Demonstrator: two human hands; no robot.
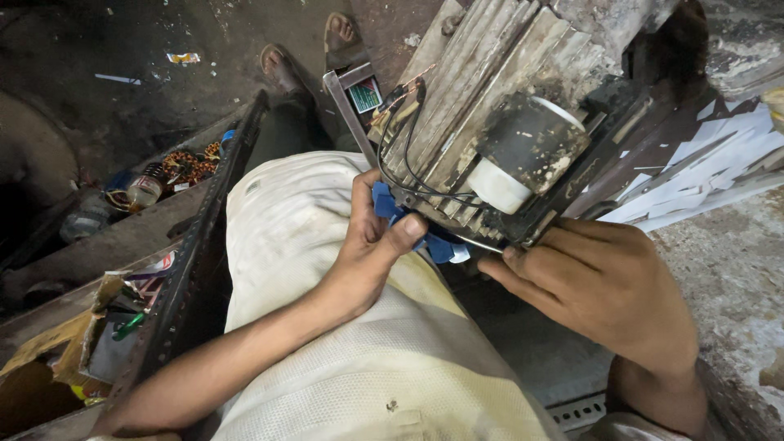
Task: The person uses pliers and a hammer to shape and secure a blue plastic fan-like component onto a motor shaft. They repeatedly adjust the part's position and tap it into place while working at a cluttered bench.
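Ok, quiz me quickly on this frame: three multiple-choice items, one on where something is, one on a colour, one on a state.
1. Where does the grey cylinder with the white end sit?
A. on the ribbed motor housing
B. on the floor by the sandals
C. in the left-hand box

2. What colour are the pieces under the left hand's thumb?
A. red
B. blue
C. green

3. What is the right hand doing?
A. hanging free
B. holding a hammer
C. gripping the motor's lower edge

Answers: 1 A, it is mounted on the ribbed motor housing. 2 B, the blue pieces show beside the left hand. 3 C, the right hand has its fingers on the lower edge.
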